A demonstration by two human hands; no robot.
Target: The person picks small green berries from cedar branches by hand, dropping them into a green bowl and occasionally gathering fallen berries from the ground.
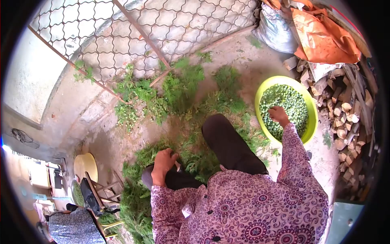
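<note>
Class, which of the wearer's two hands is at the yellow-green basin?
The right hand, set apart by its place over the green pieces in the basin; the left hand is by the left knee.

This looks like a household yard or a rough work corner of a home. Split firewood [345, 138] is stacked along 1 side, with 1 orange sack [321, 36] and 1 white sack [277, 30] above it. A wavy wire-mesh panel [142, 35] with a metal frame stands before a pale, stained wall [24, 73], and leafy greenery [183, 85] lies strewn over the bare, dusty floor [105, 132].
</note>
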